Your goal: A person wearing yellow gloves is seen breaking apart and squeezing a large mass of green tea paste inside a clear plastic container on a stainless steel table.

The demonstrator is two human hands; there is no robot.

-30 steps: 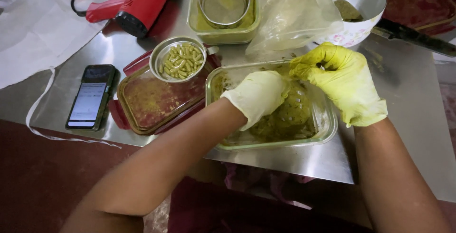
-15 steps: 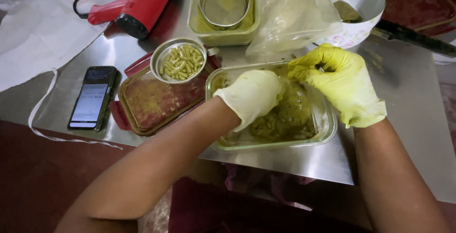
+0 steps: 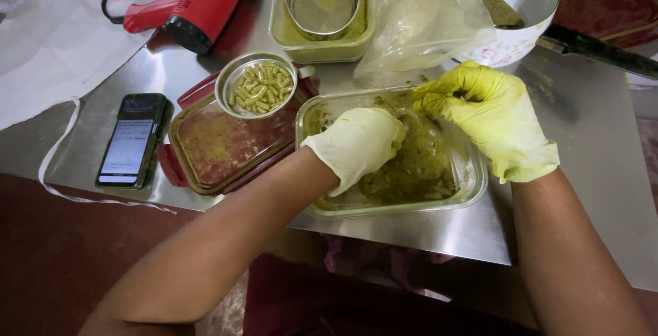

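Black phone (image 3: 130,140) at 9 o'clock, near steel counter (image 3: 589,164) edge. Small metal bowl of green capsules (image 3: 259,86) sits on red-rimmed glass tray (image 3: 219,147). Left hand (image 3: 360,144), pale glove, grip curled on olive-green powder heap (image 3: 415,164) in clear glass dish (image 3: 473,185), center. Right hand (image 3: 490,116), yellow glove, grip pinched at 12 o'clock of heap. Open counter w/ room at 3 o'clock.

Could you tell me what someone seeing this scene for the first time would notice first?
Two gloved hands, the left hand and right hand, press into a mound of green powder in a glass dish at the centre. Left of it, a small metal bowl of capsules sits on a red-rimmed dish. A red heat gun lies at the top left, a phone below it.
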